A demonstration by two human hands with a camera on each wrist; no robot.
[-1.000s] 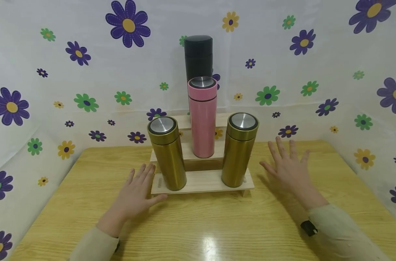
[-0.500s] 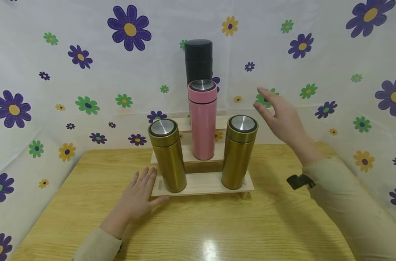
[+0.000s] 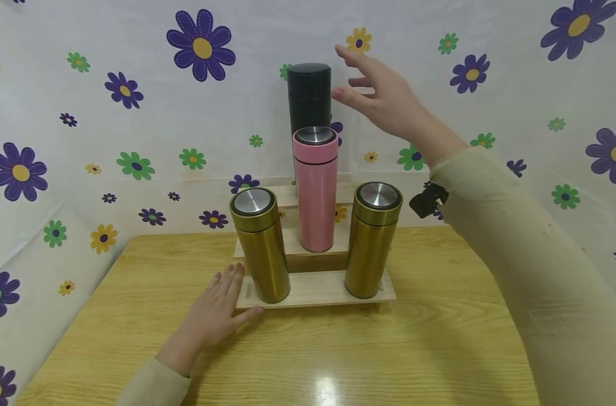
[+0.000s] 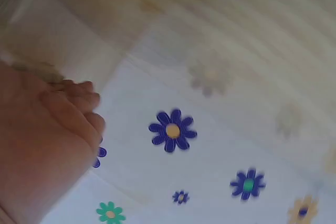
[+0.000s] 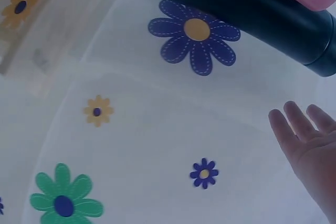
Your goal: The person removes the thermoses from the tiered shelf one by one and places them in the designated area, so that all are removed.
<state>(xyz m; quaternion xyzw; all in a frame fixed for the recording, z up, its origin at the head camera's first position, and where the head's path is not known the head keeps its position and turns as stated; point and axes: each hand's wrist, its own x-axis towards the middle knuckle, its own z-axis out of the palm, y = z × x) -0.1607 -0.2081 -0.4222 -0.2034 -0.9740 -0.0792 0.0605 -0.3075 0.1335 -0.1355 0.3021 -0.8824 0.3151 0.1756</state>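
In the head view a black bottle (image 3: 309,84) stands on the top step of a wooden stand (image 3: 315,287), behind a pink bottle (image 3: 316,197) on the middle step. Two gold bottles, left (image 3: 264,254) and right (image 3: 371,248), stand on the lowest step. My right hand (image 3: 384,96) is raised just right of the black bottle's top, fingers spread and holding nothing; the right wrist view shows the hand (image 5: 312,150) apart from the black bottle (image 5: 236,14). My left hand (image 3: 211,310) lies at the stand's left end, fingers extended, thumb by its front edge.
The wooden table (image 3: 287,355) extends around the stand. Behind it and at both sides hangs a white cloth (image 3: 257,101) printed with flowers. A black strap device (image 3: 428,200) is on the right wrist, above and behind the right gold bottle.
My right hand has risen from the table on the right and moved left and up to beside the black bottle. The left hand and the bottles have stayed in place.
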